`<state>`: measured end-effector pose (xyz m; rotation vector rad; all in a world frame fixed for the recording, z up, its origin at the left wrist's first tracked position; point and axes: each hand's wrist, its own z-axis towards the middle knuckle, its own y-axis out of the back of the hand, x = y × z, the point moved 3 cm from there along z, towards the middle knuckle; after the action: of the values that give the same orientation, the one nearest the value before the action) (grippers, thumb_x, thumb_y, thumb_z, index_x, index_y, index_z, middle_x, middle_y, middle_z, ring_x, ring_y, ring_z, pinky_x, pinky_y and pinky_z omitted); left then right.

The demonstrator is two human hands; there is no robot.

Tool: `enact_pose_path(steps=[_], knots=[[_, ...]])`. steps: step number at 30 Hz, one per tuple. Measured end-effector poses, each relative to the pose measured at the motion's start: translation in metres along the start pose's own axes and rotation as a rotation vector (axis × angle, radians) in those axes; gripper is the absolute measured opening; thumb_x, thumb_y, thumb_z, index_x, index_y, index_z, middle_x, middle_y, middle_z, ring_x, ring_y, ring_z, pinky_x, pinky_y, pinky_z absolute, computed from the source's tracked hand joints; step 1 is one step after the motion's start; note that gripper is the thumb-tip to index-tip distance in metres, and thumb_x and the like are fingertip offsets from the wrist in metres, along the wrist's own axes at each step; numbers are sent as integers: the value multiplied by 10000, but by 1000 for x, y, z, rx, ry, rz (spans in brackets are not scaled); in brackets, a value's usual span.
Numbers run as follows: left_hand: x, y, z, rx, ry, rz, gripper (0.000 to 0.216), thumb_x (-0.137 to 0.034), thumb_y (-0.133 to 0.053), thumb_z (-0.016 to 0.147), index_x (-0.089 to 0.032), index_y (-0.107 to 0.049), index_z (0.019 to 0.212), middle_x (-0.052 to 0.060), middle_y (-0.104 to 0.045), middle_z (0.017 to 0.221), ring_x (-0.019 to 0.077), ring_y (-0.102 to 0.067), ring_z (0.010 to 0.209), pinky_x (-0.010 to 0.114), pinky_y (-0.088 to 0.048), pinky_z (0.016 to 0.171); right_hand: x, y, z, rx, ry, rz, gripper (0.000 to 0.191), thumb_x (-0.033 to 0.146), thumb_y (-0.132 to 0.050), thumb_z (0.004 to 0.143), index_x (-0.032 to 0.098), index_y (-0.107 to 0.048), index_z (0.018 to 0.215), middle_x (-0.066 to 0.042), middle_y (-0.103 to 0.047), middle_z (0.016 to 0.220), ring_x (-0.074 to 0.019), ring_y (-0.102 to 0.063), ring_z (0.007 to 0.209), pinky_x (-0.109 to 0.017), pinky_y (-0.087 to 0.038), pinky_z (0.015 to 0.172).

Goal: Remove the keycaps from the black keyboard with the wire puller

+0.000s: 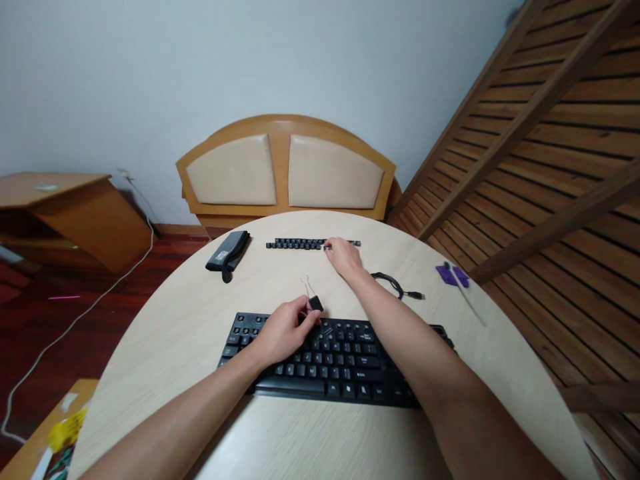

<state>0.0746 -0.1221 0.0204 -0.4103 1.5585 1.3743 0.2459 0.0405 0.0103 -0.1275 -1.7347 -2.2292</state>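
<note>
A black keyboard (350, 363) lies on the round pale wooden table (280, 440) close to me. My left hand (283, 330) rests on the keyboard's upper left part and pinches a small black binder clip (315, 301) with wire handles at the keyboard's far edge. My right hand (344, 257) reaches farther across the table and touches the right end of a row of loose black keycaps (295, 244). Whether its fingers hold a keycap is hidden.
A folded black pouch (229, 252) lies at the table's far left. The keyboard's black cable (395, 285) coils at the right, next to a purple-handled tool (457, 277). Behind the table stand a padded headboard (285, 170) and leaning wooden slats (550, 153).
</note>
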Motion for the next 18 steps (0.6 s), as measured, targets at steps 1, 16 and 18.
enact_pose_path(steps=[1, 16, 18], knots=[[0, 0, 0, 0, 0, 0, 216, -324, -485, 964, -185, -615, 863, 28, -704, 825, 194, -642, 778, 333, -464, 732, 0, -1, 0, -10, 3, 7, 236, 222, -531, 931, 235, -650, 1135, -58, -675, 1168, -209, -615, 1052, -294, -467, 851], [-1, 1, 0, -9, 9, 46, 239, -350, -483, 964, -183, -622, 867, 31, -695, 812, 193, -629, 749, 322, -462, 716, -2, -9, 2, -74, -10, 81, 220, 237, -540, 932, 250, -640, 1128, -51, -648, 1174, -214, -599, 1064, -311, -468, 869], [-1, 1, 0, -8, 2, 44, 243, -354, -481, 963, -183, -625, 866, 33, -694, 811, 194, -629, 748, 321, -462, 717, -1, -10, 2, -74, -8, 87, 221, 234, -536, 934, 251, -641, 1128, -50, -647, 1175, -210, -596, 1069, -311, -465, 884]])
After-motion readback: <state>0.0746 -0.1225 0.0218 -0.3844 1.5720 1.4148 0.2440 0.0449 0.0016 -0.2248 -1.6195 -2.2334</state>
